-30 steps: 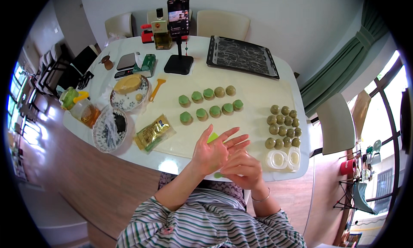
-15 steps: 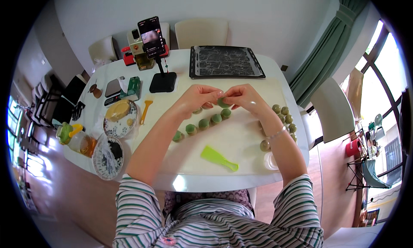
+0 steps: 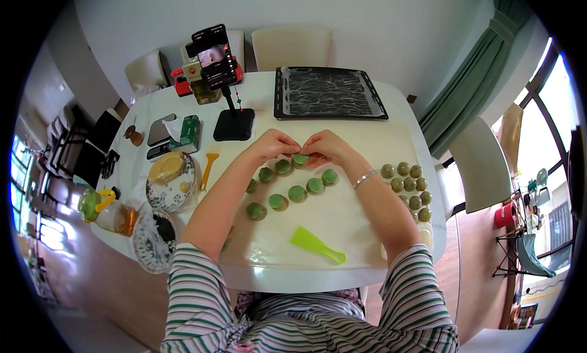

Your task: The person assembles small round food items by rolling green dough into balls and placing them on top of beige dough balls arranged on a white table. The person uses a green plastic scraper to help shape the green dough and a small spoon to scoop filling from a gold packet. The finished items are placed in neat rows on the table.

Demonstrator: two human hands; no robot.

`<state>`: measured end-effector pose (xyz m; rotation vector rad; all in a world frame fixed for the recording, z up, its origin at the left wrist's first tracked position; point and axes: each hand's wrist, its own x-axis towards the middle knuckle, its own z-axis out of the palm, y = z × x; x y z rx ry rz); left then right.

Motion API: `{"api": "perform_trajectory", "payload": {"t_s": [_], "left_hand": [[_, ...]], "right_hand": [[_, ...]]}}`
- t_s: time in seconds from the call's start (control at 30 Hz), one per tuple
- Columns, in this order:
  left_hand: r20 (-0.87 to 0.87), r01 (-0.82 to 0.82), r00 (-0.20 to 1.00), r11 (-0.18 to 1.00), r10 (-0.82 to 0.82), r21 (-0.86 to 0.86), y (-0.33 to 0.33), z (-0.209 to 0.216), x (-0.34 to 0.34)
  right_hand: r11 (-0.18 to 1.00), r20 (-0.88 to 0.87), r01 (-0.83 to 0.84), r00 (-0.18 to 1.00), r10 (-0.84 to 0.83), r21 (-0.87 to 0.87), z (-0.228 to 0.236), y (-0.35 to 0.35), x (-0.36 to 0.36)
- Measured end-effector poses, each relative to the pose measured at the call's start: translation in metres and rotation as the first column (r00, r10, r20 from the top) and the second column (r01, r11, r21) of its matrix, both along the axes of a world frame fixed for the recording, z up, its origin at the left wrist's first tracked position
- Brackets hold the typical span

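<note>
My left hand [image 3: 276, 146] and my right hand [image 3: 326, 148] meet over the middle of the pale mat [image 3: 342, 221], fingertips closed together at a green dough piece [image 3: 300, 159]. Whether this piece rests on the mat or is held just above it, I cannot tell. To its left, more green dough rounds [image 3: 283, 166] continue in a slanting row, partly behind my left forearm. Nearer to me lies a second row of green dough rounds [image 3: 297, 193]. Brownish-green balls [image 3: 409, 184] sit in a cluster beside my right forearm.
A bright green scraper [image 3: 315, 244] lies at the front. Behind my hands stand a black baking tray [image 3: 330, 93] and a phone on a stand [image 3: 213, 56]. At left are a yellow-handled brush [image 3: 210, 170], a plate with yellow dough [image 3: 166, 168], a plastic-covered bowl [image 3: 153, 240] and a scale [image 3: 160, 133].
Both hands have lowered slightly, bringing the green dough piece down to the end of the far row. My view has shifted a little, and more of both rows shows.
</note>
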<state>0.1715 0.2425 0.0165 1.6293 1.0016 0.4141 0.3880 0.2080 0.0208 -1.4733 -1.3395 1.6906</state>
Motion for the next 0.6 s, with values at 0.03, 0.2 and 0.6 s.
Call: {"api": "perform_trajectory", "payload": {"t_s": [0.03, 0.2, 0.6], "left_hand": [[-0.012, -0.005, 1.0, 1.0, 0.005, -0.006, 0.002, -0.001, 0.002], [-0.015, -0.018, 1.0, 0.998, 0.017, -0.065, 0.006, 0.001, 0.004], [-0.015, -0.057, 0.998, 0.997, 0.057, -0.056, 0.008, -0.012, 0.003]], "right_hand": [[0.999, -0.021, -0.006, 1.0, 0.006, -0.032, 0.0, 0.002, 0.002], [0.993, -0.069, -0.034, 0.997, 0.026, -0.114, 0.011, 0.005, 0.005], [1.0, 0.111, -0.023, 0.993, 0.025, -0.019, 0.006, -0.001, 0.001]]}}
